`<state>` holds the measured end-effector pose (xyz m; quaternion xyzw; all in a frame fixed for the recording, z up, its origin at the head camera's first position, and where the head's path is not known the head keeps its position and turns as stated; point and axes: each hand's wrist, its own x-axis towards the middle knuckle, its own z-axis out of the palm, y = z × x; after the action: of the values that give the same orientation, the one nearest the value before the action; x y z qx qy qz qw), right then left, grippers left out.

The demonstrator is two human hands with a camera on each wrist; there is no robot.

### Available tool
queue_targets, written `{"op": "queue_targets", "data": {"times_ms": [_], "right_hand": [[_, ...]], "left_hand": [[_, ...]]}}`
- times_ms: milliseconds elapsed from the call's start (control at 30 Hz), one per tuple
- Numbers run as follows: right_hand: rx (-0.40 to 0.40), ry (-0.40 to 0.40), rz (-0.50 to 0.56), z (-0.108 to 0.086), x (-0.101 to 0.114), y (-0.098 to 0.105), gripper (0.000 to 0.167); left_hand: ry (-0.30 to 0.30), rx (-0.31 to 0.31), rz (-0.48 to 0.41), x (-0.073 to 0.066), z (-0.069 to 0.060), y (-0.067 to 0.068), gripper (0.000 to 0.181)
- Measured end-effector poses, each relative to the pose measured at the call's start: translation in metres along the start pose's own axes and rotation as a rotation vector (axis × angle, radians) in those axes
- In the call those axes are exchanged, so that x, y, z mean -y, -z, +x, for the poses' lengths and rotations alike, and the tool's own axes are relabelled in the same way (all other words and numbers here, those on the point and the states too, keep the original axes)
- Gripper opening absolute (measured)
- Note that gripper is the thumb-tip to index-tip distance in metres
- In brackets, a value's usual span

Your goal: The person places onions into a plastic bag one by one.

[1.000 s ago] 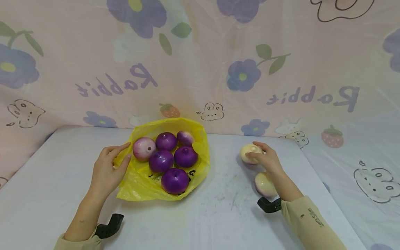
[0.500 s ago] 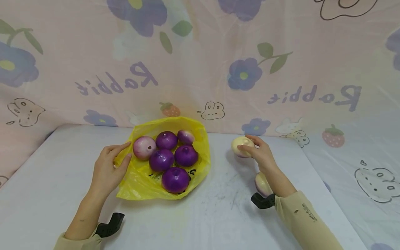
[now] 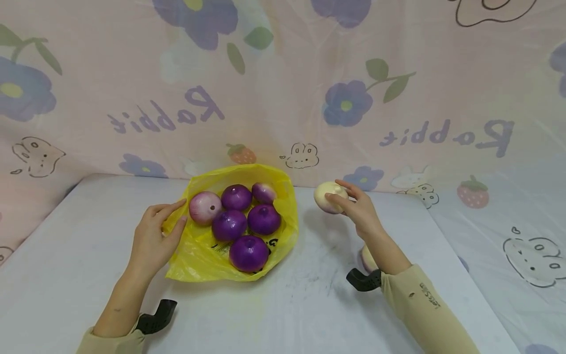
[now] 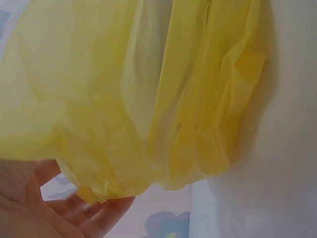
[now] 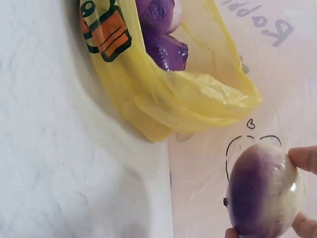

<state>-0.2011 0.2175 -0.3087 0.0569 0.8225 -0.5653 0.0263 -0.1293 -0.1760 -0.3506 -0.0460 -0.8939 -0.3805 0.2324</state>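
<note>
My right hand (image 3: 360, 211) grips a pale onion (image 3: 328, 196) between thumb and fingers, above the table right of a yellow plastic bag (image 3: 194, 263). In the right wrist view this onion (image 5: 262, 193) shows a purple half and a cream half. Several onions lie in the open bag: mostly deep purple, like the front purple onion (image 3: 249, 254), plus a pinkish onion (image 3: 205, 208) at the left. My left hand (image 3: 155, 241) holds the bag's left edge. The left wrist view shows its fingers (image 4: 111, 215) at the bag's rim, the thumb tip hidden by plastic.
Another pale onion (image 3: 368, 259) lies on the white table (image 3: 300, 314), partly covered by my right forearm. A patterned cloth (image 3: 274, 93) hangs behind the table's back edge. Black wrist mounts (image 3: 364, 280) stick out beside both forearms.
The right hand has lifted its onion off the table and carried it left, towards the bag. My left hand stays at the bag's edge, and the bagged onions lie as before.
</note>
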Motion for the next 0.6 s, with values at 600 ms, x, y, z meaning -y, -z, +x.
{"op": "queue_targets", "data": {"times_ms": [600], "right_hand": [[0.038,0.087,0.025,-0.003,0.025,-0.025,0.062]], "left_hand": [[0.013,0.003,-0.005,0.000,0.001,0.002,0.036]]}}
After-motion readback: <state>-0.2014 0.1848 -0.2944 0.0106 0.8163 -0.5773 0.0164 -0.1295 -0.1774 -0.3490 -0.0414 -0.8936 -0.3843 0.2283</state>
